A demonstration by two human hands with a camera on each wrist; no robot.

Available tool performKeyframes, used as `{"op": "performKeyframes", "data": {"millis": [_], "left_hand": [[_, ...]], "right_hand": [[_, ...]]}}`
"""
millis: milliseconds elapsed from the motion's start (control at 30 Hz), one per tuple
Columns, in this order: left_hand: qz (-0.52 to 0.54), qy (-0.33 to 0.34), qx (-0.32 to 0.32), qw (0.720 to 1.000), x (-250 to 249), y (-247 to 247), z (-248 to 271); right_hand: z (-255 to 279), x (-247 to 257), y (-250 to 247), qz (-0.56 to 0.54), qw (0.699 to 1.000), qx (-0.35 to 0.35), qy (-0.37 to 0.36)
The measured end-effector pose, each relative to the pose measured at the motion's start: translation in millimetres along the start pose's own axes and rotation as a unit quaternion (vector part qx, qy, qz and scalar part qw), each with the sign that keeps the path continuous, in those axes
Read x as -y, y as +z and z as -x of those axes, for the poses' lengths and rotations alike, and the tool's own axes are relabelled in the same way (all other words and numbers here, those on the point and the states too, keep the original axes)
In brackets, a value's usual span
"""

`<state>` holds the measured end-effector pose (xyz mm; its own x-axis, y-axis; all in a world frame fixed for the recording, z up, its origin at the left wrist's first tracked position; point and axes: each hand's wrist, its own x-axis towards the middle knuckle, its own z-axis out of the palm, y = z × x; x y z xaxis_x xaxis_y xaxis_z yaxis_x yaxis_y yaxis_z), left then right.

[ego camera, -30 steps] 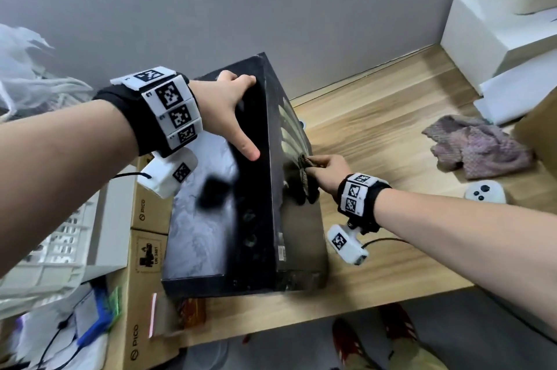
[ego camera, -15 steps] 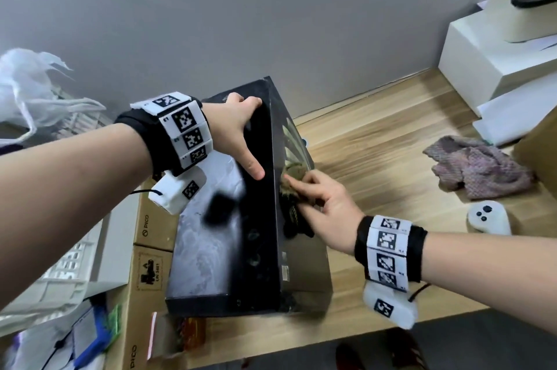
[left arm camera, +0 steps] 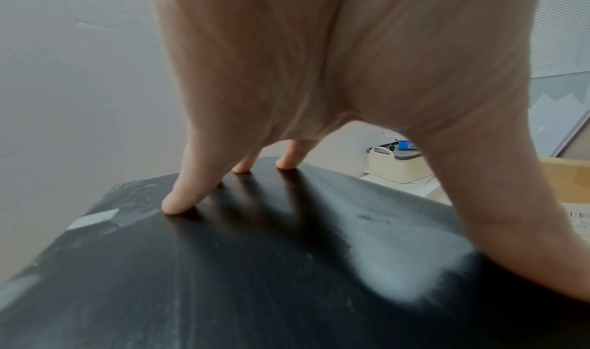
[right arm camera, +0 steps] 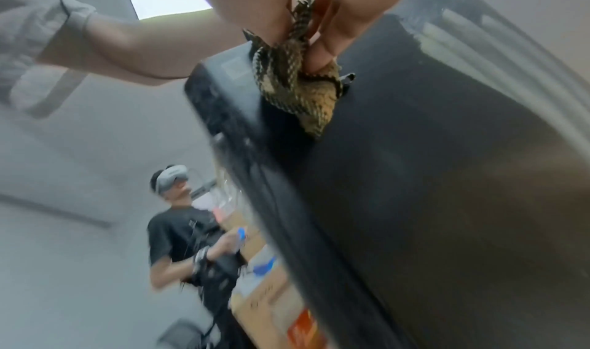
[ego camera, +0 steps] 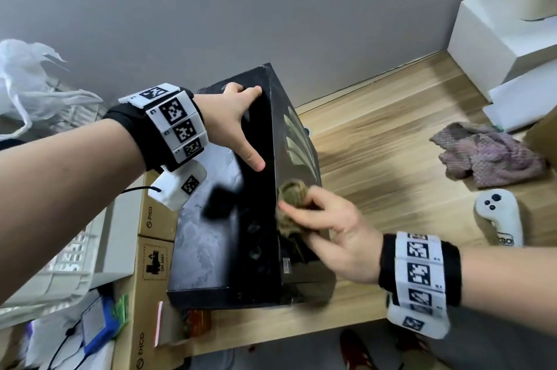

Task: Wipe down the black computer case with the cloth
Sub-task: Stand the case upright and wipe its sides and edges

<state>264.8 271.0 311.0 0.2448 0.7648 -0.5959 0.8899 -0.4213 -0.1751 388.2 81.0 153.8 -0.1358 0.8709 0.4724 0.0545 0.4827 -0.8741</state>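
The black computer case (ego camera: 229, 234) stands on the wooden desk (ego camera: 391, 140), its dusty top (left arm camera: 255, 266) facing up. My left hand (ego camera: 238, 122) rests spread on the top near the far end, fingertips (left arm camera: 174, 207) straight and pressing down. My right hand (ego camera: 328, 222) grips a bunched brown-and-tan cloth (ego camera: 291, 193) against the glossy right side panel (right arm camera: 431, 178), just under the top edge. In the right wrist view the cloth (right arm camera: 297, 84) hangs pinched between the fingers (right arm camera: 322, 51) against the panel.
A crumpled purple cloth (ego camera: 488, 154) and a white controller (ego camera: 497, 217) lie on the desk to the right. White boxes (ego camera: 494, 38) stand at the back right. Cardboard boxes (ego camera: 150, 267) and a white crate (ego camera: 60, 264) sit left of the case. Another person (right arm camera: 191, 228) stands beyond.
My right hand with the cloth has slid along the case's side panel toward me and up near the top edge. The left hand has stayed on the top.
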Motion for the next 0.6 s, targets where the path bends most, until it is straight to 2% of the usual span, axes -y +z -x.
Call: {"op": "performKeyframes", "data": {"millis": [133,267,333,467,533,600], "left_hand": [[-0.004,0.006,-0.007,1.0,3,0,0],[-0.007,0.004,-0.01,1.0,3,2,1],[-0.006,0.0,-0.011,1.0,2,1,0],[-0.004,0.001,-0.012,1.0,1,-1,2],[-0.002,0.001,-0.019,1.0,0,-1,3],[-0.001,-0.002,-0.02,1.0,0,-1,3]], "right_hand": [[-42,-7,-2,0.008,0.998,-0.066,0.019],[-19,3,-4,0.006,1.0,-0.001,0.0],[-1,11,-1,-0.031,0.999,0.021,0.024],[-13,7,1,-0.04,0.999,-0.014,0.03],[-36,-10,0,-0.042,0.994,-0.061,0.084],[-59,-33,1,-0.064,0.977,-0.113,0.169]]}}
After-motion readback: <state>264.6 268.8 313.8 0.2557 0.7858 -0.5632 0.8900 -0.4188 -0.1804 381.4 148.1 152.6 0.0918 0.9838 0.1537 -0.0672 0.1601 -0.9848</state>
